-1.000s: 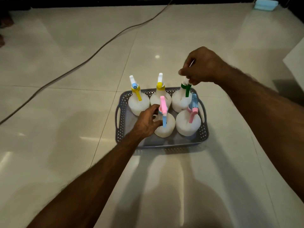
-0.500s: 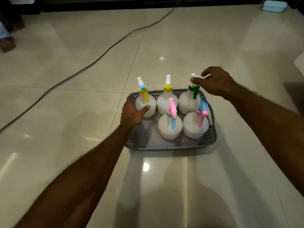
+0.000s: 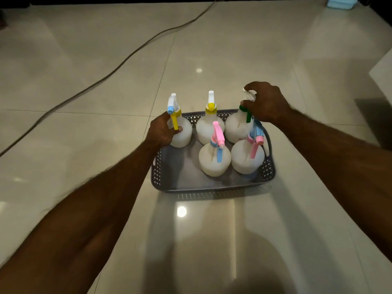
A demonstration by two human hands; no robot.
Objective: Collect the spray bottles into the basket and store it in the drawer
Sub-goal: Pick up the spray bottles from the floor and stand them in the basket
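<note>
A grey perforated basket (image 3: 212, 188) stands on the tiled floor with several white spray bottles upright in it. My left hand (image 3: 162, 129) grips the back-left bottle with the yellow trigger (image 3: 181, 132) at its neck and shoulder. My right hand (image 3: 266, 102) holds the spray head of the back-right bottle with the green trigger (image 3: 236, 129). Between them stands a yellow-capped bottle (image 3: 209, 126). In front are a pink-headed bottle with a blue trigger (image 3: 214, 159) and a blue-headed bottle with a pink trigger (image 3: 247, 157). No drawer is in view.
A dark cable (image 3: 118, 67) runs across the floor from the far middle to the left edge. A light blue box (image 3: 339, 2) lies at the far right. A white furniture corner (image 3: 384, 75) juts in at the right edge.
My left hand left the pink-headed front bottle and moved back-left to grip the yellow-trigger bottle. My right hand stayed on the green-trigger bottle's head.
</note>
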